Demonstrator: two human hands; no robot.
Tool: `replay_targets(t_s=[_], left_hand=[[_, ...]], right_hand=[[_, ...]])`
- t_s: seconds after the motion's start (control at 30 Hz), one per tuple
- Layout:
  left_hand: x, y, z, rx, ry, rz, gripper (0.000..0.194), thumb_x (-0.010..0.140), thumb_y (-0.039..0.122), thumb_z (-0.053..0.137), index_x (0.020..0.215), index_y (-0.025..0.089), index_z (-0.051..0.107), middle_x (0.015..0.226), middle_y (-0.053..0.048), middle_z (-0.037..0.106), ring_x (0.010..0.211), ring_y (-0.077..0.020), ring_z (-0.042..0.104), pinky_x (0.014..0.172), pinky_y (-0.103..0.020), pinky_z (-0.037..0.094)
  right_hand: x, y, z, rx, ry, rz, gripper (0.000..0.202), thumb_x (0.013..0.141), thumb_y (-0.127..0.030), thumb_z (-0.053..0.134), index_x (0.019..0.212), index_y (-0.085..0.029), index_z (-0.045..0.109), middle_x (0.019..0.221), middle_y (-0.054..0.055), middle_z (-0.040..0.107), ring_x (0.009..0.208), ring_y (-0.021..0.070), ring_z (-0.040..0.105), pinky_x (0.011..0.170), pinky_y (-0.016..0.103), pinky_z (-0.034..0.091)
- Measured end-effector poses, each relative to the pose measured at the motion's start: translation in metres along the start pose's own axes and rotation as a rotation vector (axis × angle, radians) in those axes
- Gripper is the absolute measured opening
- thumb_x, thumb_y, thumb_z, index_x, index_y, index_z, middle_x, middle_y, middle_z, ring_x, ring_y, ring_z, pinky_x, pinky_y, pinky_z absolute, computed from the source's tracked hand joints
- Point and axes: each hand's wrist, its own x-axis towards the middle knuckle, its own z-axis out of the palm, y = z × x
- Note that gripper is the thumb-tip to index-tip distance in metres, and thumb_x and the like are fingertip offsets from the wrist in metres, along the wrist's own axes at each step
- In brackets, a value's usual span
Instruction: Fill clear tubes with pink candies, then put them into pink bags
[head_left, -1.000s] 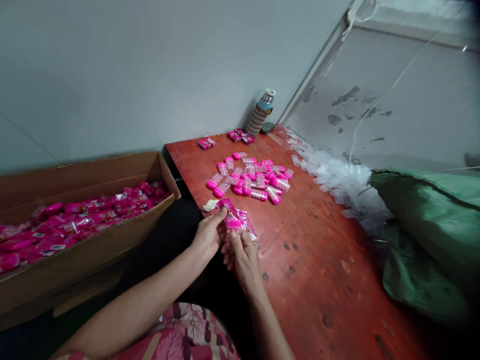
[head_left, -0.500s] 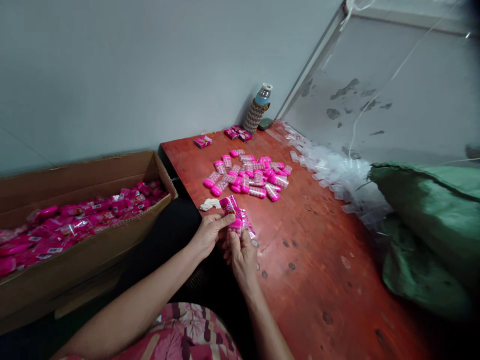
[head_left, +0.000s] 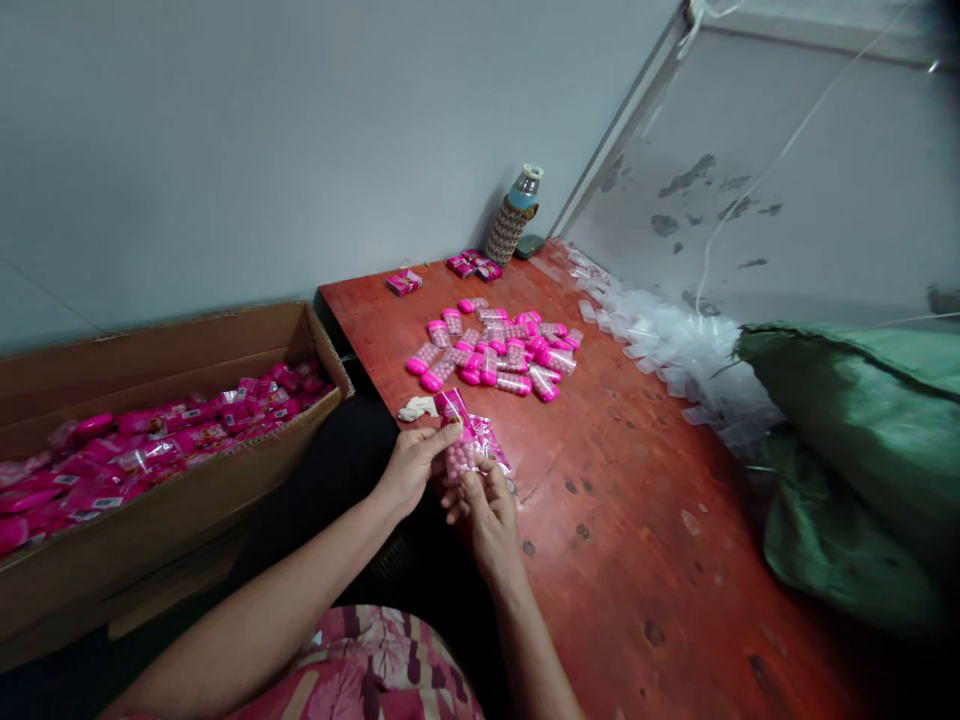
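Observation:
At the near edge of the red table (head_left: 600, 520), my left hand (head_left: 411, 468) pinches a clear candy container (head_left: 460, 460) with pink balls inside and a printed pink wrapper (head_left: 452, 406) at its upper end. My right hand (head_left: 486, 505) has its thumb and fingers closed on the container's lower end. More printed pink wrappers (head_left: 490, 446) lie on the table just beyond my right fingers. A pile of pink-capped candy containers (head_left: 514, 357) is spread farther back. A crumpled white bit of cloth or paper (head_left: 417, 408) rests beside the wrapper.
On the left stands a cardboard box (head_left: 225, 470) holding many wrapped pink containers (head_left: 165, 440). Small pink packs (head_left: 405, 283) and a bottle in a woven sleeve (head_left: 514, 215) stand by the wall. Clear plastic pieces (head_left: 660, 340) and a green sack (head_left: 862, 460) occupy the right side.
The container between my hands has turned, so its clear side with pink balls now shows below the wrapper. My right fingers have shifted slightly and loosened at its lower end.

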Motion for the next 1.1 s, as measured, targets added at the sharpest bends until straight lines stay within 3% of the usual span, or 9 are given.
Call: replay_targets(t_s=[0.1, 0.3, 0.5, 0.7, 0.9, 1.0, 1.1], left_hand=[[-0.001, 0.001, 0.0, -0.004, 0.044, 0.017, 0.027, 0.066, 0.035, 0.065, 0.061, 0.01, 0.058, 0.05, -0.001, 0.056, 0.041, -0.0088, 0.049, 0.04, -0.02, 0.037], [-0.007, -0.002, 0.004, 0.112, 0.024, 0.067, 0.029, 0.065, 0.037, 0.065, 0.057, 0.01, 0.058, 0.047, -0.001, 0.055, 0.04, -0.0083, 0.047, 0.039, -0.02, 0.034], [-0.007, -0.001, 0.006, 0.048, 0.052, 0.058, 0.022, 0.064, 0.031, 0.067, 0.062, 0.01, 0.06, 0.054, -0.002, 0.058, 0.045, -0.0081, 0.049, 0.044, -0.02, 0.037], [-0.015, 0.001, 0.005, -0.034, -0.221, -0.108, 0.026, 0.066, 0.032, 0.065, 0.058, 0.008, 0.058, 0.046, 0.0, 0.049, 0.038, -0.0073, 0.043, 0.037, -0.021, 0.036], [-0.023, 0.004, 0.004, -0.056, -0.215, -0.094, 0.025, 0.068, 0.031, 0.064, 0.062, 0.007, 0.061, 0.054, -0.003, 0.056, 0.047, -0.01, 0.051, 0.047, -0.025, 0.044], [-0.026, 0.019, -0.006, -0.074, -0.12, -0.031, 0.021, 0.067, 0.028, 0.066, 0.066, 0.008, 0.062, 0.062, -0.005, 0.062, 0.06, -0.0149, 0.06, 0.063, -0.03, 0.049], [-0.027, 0.048, -0.026, -0.198, 0.099, 0.228, 0.022, 0.068, 0.034, 0.066, 0.07, 0.012, 0.061, 0.078, -0.006, 0.068, 0.083, -0.0196, 0.062, 0.081, -0.036, 0.047]], right_hand=[[-0.004, 0.002, -0.002, 0.05, 0.04, -0.023, 0.02, 0.08, -0.029, 0.054, 0.098, -0.021, 0.05, 0.075, -0.001, 0.058, 0.058, 0.0094, 0.057, 0.048, 0.019, 0.045], [-0.008, 0.006, 0.001, 0.108, 0.144, -0.02, 0.014, 0.077, -0.026, 0.058, 0.088, -0.019, 0.053, 0.07, -0.002, 0.06, 0.05, 0.0079, 0.055, 0.045, 0.019, 0.044], [-0.012, -0.004, 0.006, -0.036, 0.207, -0.039, 0.017, 0.074, -0.028, 0.062, 0.084, -0.017, 0.052, 0.06, -0.003, 0.059, 0.048, 0.0094, 0.054, 0.044, 0.02, 0.044], [-0.008, -0.005, 0.002, 0.095, 0.179, -0.034, 0.013, 0.076, -0.027, 0.06, 0.08, -0.019, 0.051, 0.06, -0.003, 0.06, 0.048, 0.0092, 0.055, 0.047, 0.021, 0.046], [0.004, -0.004, 0.003, 0.122, 0.147, -0.006, 0.019, 0.07, -0.027, 0.066, 0.078, -0.019, 0.051, 0.054, -0.004, 0.059, 0.045, 0.01, 0.055, 0.042, 0.02, 0.044], [0.006, -0.008, 0.003, 0.077, 0.101, -0.003, 0.02, 0.068, -0.028, 0.067, 0.077, -0.019, 0.051, 0.055, -0.003, 0.061, 0.044, 0.0102, 0.055, 0.042, 0.02, 0.043], [0.005, -0.014, -0.008, 0.022, 0.103, -0.02, 0.018, 0.072, -0.032, 0.063, 0.076, -0.018, 0.053, 0.062, -0.001, 0.063, 0.047, 0.0106, 0.056, 0.045, 0.021, 0.044]])
